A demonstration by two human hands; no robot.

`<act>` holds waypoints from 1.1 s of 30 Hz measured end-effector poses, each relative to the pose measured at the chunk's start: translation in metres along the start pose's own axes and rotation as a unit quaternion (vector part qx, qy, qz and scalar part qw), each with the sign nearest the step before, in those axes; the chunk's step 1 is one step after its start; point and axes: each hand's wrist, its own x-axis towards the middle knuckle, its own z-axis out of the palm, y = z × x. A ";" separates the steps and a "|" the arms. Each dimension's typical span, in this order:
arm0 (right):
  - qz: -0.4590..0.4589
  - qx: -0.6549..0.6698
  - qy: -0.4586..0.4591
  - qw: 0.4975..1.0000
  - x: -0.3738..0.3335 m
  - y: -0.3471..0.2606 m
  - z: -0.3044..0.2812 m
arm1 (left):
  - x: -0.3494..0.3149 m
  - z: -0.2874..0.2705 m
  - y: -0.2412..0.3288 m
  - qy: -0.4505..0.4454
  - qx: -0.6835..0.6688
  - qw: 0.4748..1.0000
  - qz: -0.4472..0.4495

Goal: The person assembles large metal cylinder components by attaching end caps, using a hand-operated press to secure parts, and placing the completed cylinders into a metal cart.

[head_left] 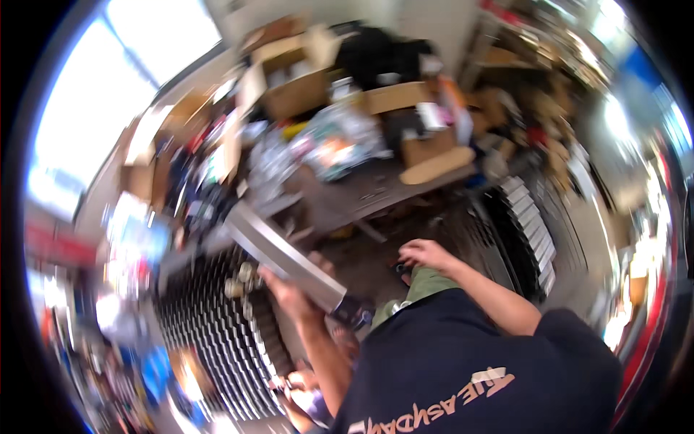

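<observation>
A long silver metal profile (283, 254), straight and box-like, slants across the middle. My left hand (293, 295) is wrapped round its near side, with the fingers partly hidden by the metal. Its upper end points at the cluttered table, and its lower end is close to my body. My right hand (428, 256) hovers in front of my green trousers (426, 283), away from the profile. Its fingers are loosely bent and blurred, with nothing visible in them. To the left stands a stack of similar metal profiles (210, 325).
A dark table (340, 199) bears open cardboard boxes (296, 90), clear plastic bags (336, 141) and loose items. More stacked metal pieces (531, 224) stand on the right. Another person's hand (300, 380) shows at lower left, beside the stack. A window (123, 79) is at upper left.
</observation>
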 end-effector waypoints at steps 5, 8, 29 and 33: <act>-0.110 0.110 -0.100 0.983 -0.061 -0.017 0.014 | -0.003 0.044 -0.111 -0.063 0.252 0.965 -0.044; -0.134 0.194 -0.053 0.970 -0.102 -0.001 -0.022 | -0.006 0.065 -0.159 -0.293 0.478 0.826 -0.059; 0.358 -0.003 0.610 0.707 -0.333 0.480 -0.485 | -0.034 -0.047 -0.375 -0.108 0.697 0.649 -0.285; 0.383 0.085 0.572 0.720 -0.268 0.515 -0.485 | -0.047 -0.124 -0.346 0.036 0.676 0.633 -0.376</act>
